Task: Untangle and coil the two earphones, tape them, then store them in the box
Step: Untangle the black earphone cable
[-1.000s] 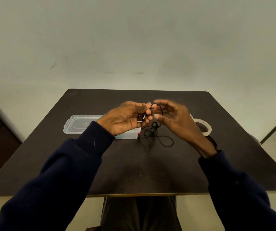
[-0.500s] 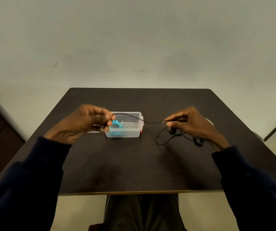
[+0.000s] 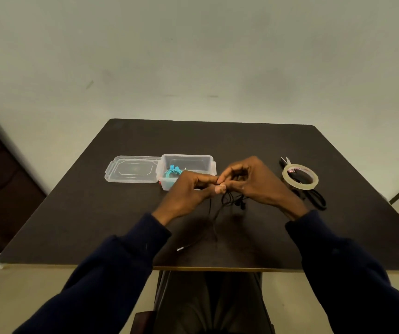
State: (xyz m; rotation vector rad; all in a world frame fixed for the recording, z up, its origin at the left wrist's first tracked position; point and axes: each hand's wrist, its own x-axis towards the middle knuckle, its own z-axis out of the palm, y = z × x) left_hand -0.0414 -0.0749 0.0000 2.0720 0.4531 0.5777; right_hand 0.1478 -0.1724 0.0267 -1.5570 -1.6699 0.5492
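My left hand (image 3: 188, 189) and my right hand (image 3: 249, 182) meet fingertip to fingertip above the middle of the dark table (image 3: 121, 213), both pinching the black earphone cable (image 3: 227, 201). Its loops and earbuds hang just under my right hand, and a loose strand trails toward me, ending in the plug (image 3: 180, 249) on the table. The clear plastic box (image 3: 205, 162) stands open behind my left hand, with the blue earphone (image 3: 173, 171) coiled inside. A roll of clear tape (image 3: 300, 176) lies to the right.
The box's clear lid (image 3: 132, 168) lies flat to the left of the box. Black-handled scissors (image 3: 314, 198) lie under and beside the tape roll. The table's near edge runs just in front of my lap.
My hands, stretched wide apart with the cable taut half a second ago, have come back together at the centre. The plug end now trails loose on the table.
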